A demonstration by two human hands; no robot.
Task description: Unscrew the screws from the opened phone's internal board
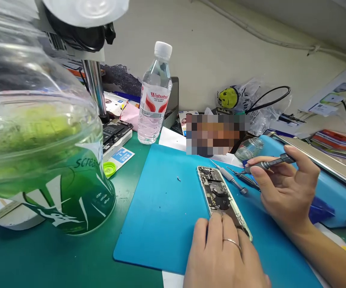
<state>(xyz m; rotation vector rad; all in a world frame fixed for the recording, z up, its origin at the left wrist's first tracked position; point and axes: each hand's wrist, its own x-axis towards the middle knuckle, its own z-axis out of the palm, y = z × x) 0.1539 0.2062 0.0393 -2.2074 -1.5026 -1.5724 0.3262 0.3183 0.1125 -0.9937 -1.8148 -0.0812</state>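
On the blue mat (151, 208) lies an opened phone (219, 188), its boards and a round coil exposed inside a pale frame. My left hand (224, 256), with a ring on one finger, rests over the phone's near end, its fingers bent down onto it. The fingertips are partly hidden. Above and right of the phone, my right hand (290, 188) grips a grey screwdriver (272, 163) between thumb and fingers, its tip pointing left and clear of the phone. Beside the phone lie another screwdriver (230, 177) and dark tweezers (248, 180). A tiny metal part (178, 179) sits on the mat.
At left, close to the camera, stands a large bottle of green drink (67, 180). A water bottle (156, 96) stands behind the mat near a lime-green cap (109, 169). A glass jar (249, 148) and a blue machine (341, 192) flank the right side.
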